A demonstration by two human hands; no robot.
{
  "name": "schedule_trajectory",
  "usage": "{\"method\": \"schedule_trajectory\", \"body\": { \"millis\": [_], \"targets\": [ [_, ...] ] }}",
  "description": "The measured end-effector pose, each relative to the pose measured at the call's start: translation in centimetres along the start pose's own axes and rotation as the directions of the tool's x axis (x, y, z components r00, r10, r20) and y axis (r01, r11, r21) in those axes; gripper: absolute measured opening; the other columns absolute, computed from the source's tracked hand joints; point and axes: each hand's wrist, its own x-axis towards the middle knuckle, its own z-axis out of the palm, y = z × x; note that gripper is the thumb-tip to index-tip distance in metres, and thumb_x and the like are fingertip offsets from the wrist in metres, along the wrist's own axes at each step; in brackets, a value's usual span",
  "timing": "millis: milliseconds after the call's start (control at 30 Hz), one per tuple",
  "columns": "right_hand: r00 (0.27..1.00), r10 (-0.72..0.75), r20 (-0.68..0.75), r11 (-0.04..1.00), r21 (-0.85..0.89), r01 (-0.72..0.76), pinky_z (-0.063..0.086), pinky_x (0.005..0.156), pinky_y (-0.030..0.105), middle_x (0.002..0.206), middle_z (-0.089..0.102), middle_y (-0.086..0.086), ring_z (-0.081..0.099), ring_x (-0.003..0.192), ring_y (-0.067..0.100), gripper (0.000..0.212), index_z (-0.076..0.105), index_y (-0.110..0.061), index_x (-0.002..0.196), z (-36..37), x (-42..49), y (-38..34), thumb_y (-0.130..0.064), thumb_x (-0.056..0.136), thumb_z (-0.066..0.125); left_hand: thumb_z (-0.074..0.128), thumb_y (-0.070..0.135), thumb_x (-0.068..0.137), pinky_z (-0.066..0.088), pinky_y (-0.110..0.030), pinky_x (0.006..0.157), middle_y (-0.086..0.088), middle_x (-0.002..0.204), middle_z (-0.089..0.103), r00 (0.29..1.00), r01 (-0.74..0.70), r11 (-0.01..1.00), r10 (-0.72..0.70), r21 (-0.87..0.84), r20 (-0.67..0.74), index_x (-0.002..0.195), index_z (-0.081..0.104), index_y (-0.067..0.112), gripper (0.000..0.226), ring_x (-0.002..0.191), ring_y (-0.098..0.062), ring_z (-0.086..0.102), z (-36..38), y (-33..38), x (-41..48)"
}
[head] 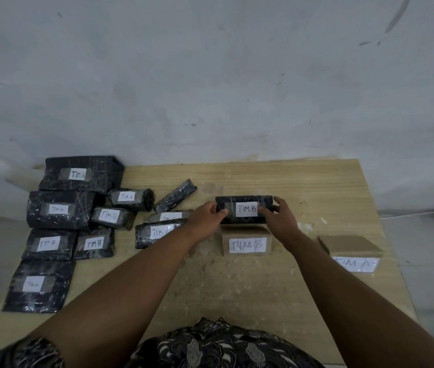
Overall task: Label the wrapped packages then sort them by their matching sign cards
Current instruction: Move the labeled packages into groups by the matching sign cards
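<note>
Past the patterned shirt (210, 343), left hand (206, 215) and right hand (281, 216) pinched opposite ends of the package (246, 208) marked TIM B, perhaps resting behind the matching card (247, 245).

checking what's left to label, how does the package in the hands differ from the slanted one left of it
The held package bears a white TIM B label; the slanted package shows none. The held one is gripped at its ends by the left hand and right hand; the slanted one lies free on the table. Both are wrapped in black.
</note>
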Motion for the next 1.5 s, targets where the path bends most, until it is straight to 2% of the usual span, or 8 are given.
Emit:
{"method": "schedule_trajectory", "body": {
  "millis": [167, 367, 533, 700, 900, 1067, 1200, 1500],
  "targets": [
    [1.0, -0.014, -0.015, 0.999, -0.048, 0.013, 0.053, 0.094, 0.039, 0.151, 0.057, 0.009, 0.059, 0.111, 0.019, 0.073, 0.035, -0.017, 0.162, 0.1, -0.4, -0.2, -0.027, 0.099, 0.072, 0.058, 0.046, 0.102, 0.044, -0.019, 0.073, 0.0, 0.144, 0.056, 0.998, -0.054, 0.998, 0.053, 0.015, 0.026, 0.151, 0.047, 0.02, 0.056, 0.118, -0.015, 0.057, -0.7, 0.0, -0.5],
    [0.977, -0.142, -0.158, 0.967, -0.232, 0.103, 0.058, 0.073, 0.036, 0.123, 0.065, 0.004, 0.068, 0.089, 0.019, 0.048, 0.055, -0.018, 0.143, 2.1, -2.3, -1.4, -0.021, 0.097, 0.067, 0.063, 0.031, 0.101, 0.046, -0.017, 0.073, 0.009, 0.112, 0.068, 0.949, -0.276, 0.96, 0.279, 0.042, -0.148, 0.12, 0.067, 0.025, 0.021, 0.098, -0.007, 0.063, -2.3, -1.0, -2.0],
    [0.959, -0.254, -0.127, 0.948, -0.229, 0.22, 0.057, 0.082, 0.037, 0.121, 0.063, -0.005, 0.066, 0.104, 0.02, 0.031, 0.063, -0.024, 0.131, 7.5, -6.0, -3.9, -0.02, 0.101, 0.065, 0.063, 0.021, 0.1, 0.054, -0.022, 0.076, 0.012, 0.101, 0.068, 0.888, -0.361, 0.933, 0.347, 0.012, -0.302, 0.107, 0.071, 0.025, 0.012, 0.09, -0.004, 0.063, -6.1, -3.9, -3.8],
    [0.955, -0.295, -0.035, 0.936, -0.213, 0.282, 0.048, 0.067, 0.021, 0.105, 0.067, -0.007, 0.065, 0.092, 0.012, 0.023, 0.068, -0.029, 0.114, 15.0, -10.1, -6.6, -0.011, 0.101, 0.061, 0.063, 0.02, 0.101, 0.046, -0.014, 0.072, 0.014, 0.1, 0.068, 0.877, -0.305, 0.952, 0.267, -0.033, -0.4, 0.105, 0.071, 0.027, 0.012, 0.091, 0.0, 0.062, -11.9, -10.3, -5.8],
    [0.944, -0.32, 0.079, 0.916, -0.229, 0.329, 0.047, 0.049, 0.025, 0.09, 0.072, -0.002, 0.063, 0.067, 0.016, 0.02, 0.071, -0.029, 0.109, 23.9, -14.3, -8.6, -0.014, 0.104, 0.057, 0.065, 0.016, 0.098, 0.045, -0.024, 0.069, 0.005, 0.094, 0.07, 0.869, -0.179, 0.975, 0.095, -0.13, -0.486, 0.099, 0.069, 0.024, 0.009, 0.087, -0.013, 0.066, -19.3, -20.7, -7.4],
    [0.952, -0.299, 0.066, 0.93, -0.204, 0.307, 0.047, 0.067, 0.022, 0.092, 0.068, -0.006, 0.059, 0.075, 0.008, 0.018, 0.072, -0.021, 0.106, 30.4, -15.7, -9.8, -0.009, 0.101, 0.06, 0.066, 0.018, 0.096, 0.056, -0.035, 0.075, -0.003, 0.101, 0.069, 0.91, -0.011, 0.979, -0.075, -0.205, -0.408, 0.105, 0.067, 0.017, 0.009, 0.094, -0.026, 0.067, -24.2, -28.4, -7.5],
    [0.959, -0.277, 0.065, 0.93, -0.234, 0.285, 0.042, 0.061, 0.01, 0.093, 0.069, 0.001, 0.057, 0.075, 0.007, 0.017, 0.073, -0.019, 0.108, 34.4, -16.6, -10.2, -0.01, 0.1, 0.061, 0.063, 0.019, 0.097, 0.041, -0.028, 0.061, -0.004, 0.1, 0.065, 0.94, 0.067, 0.994, -0.093, -0.091, -0.329, 0.107, 0.063, 0.012, 0.012, 0.088, -0.023, 0.061, -26.2, -32.0, -6.9],
    [0.981, 0.125, 0.146, 0.99, 0.053, -0.134, 0.057, 0.076, 0.037, 0.099, 0.063, 0.005, 0.063, 0.093, 0.022, 0.036, 0.051, -0.024, 0.13, 41.1, -17.0, -9.8, -0.013, 0.1, 0.067, 0.063, 0.023, 0.097, 0.036, -0.024, 0.053, -0.011, 0.1, 0.062, 0.98, 0.145, 0.983, -0.159, -0.117, -0.123, 0.121, 0.059, -0.001, 0.034, 0.071, -0.015, 0.054, -26.9, -35.2, -5.0]
  ]
}}
